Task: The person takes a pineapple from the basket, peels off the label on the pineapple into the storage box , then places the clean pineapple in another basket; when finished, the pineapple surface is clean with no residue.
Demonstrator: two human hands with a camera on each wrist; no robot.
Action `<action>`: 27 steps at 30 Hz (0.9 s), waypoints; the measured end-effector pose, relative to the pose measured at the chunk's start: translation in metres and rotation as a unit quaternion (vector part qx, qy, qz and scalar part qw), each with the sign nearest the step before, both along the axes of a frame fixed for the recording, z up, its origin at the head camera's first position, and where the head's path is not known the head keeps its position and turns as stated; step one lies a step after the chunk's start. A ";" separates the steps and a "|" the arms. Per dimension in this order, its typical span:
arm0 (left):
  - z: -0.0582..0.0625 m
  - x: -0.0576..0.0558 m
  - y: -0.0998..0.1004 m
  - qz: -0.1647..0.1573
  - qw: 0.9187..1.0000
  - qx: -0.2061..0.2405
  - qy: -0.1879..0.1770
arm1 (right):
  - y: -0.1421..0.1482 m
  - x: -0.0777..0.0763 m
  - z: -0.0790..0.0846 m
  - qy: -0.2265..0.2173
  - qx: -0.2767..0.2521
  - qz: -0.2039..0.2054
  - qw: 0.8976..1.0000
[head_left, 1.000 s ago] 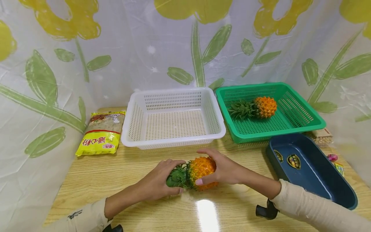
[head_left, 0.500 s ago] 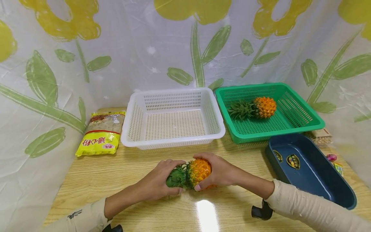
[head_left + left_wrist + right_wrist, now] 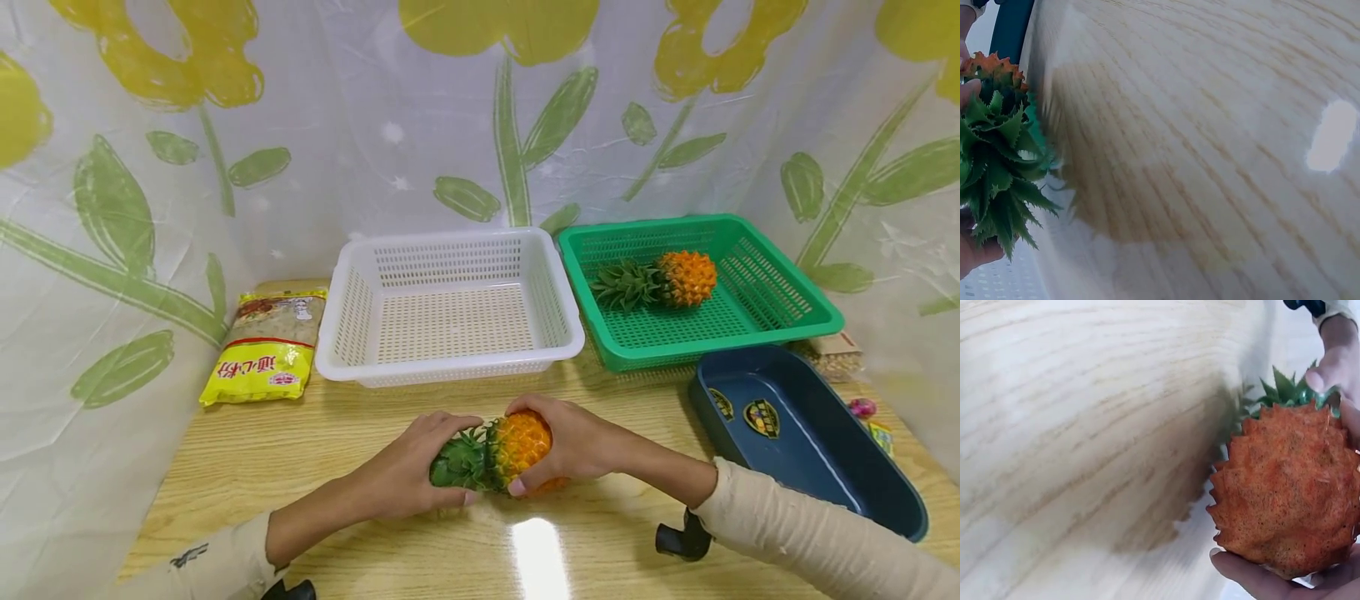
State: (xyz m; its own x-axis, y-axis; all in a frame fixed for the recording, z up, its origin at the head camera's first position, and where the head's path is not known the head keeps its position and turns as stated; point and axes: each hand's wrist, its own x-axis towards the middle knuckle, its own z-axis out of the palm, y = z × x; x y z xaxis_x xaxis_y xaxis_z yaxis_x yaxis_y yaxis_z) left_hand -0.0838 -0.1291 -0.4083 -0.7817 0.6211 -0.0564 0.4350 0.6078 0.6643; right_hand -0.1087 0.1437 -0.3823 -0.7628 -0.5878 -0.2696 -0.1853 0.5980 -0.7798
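Note:
A toy-like pineapple point(image 3: 519, 443) with an orange, knobbly body lies sideways on the wooden table in the head view. My left hand point(image 3: 405, 468) curls round its green crown, thumb on the near side and fingers on the far side. From the right, my right hand point(image 3: 581, 437) grips the body between thumb and fingers. Dark green, toothed leaves point(image 3: 997, 156) fill the left edge of the left wrist view, with part of the hand beside them. Seen from the right wrist, the pineapple's rounded end point(image 3: 1288, 487) faces the camera, fingers below it.
Behind the hands stands a white slotted basket point(image 3: 450, 367). To its right, a green basket point(image 3: 795, 329) holds a second pineapple point(image 3: 686, 279). A dark blue tray point(image 3: 810, 450) sits at the right, near my right forearm. A yellow food packet point(image 3: 262, 358) lies at left.
My right hand has shifted slightly left and closed in on the pineapple's body, covering more of it. My left hand stays at the crown.

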 end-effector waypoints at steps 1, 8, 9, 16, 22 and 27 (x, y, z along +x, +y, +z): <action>0.001 0.000 -0.001 -0.002 1.000 0.002 -0.002 | 0.001 0.000 0.001 0.002 0.002 0.003 1.000; 0.016 -0.002 -0.006 -0.027 0.999 0.028 0.004 | 0.011 -0.002 0.012 0.023 0.015 0.011 1.000; 0.019 -0.003 -0.007 -0.028 0.999 0.033 0.005 | 0.014 -0.003 0.014 0.025 0.015 0.010 1.000; 0.042 -0.015 -0.018 -0.006 0.994 0.084 0.062 | 0.034 -0.007 0.031 0.039 -0.014 0.014 0.999; 0.049 -0.035 -0.030 0.016 0.988 0.085 0.127 | 0.055 -0.014 0.052 0.045 -0.023 0.009 0.999; 0.050 -0.049 -0.037 0.027 0.987 0.073 0.141 | 0.076 -0.020 0.066 0.039 -0.023 0.003 0.999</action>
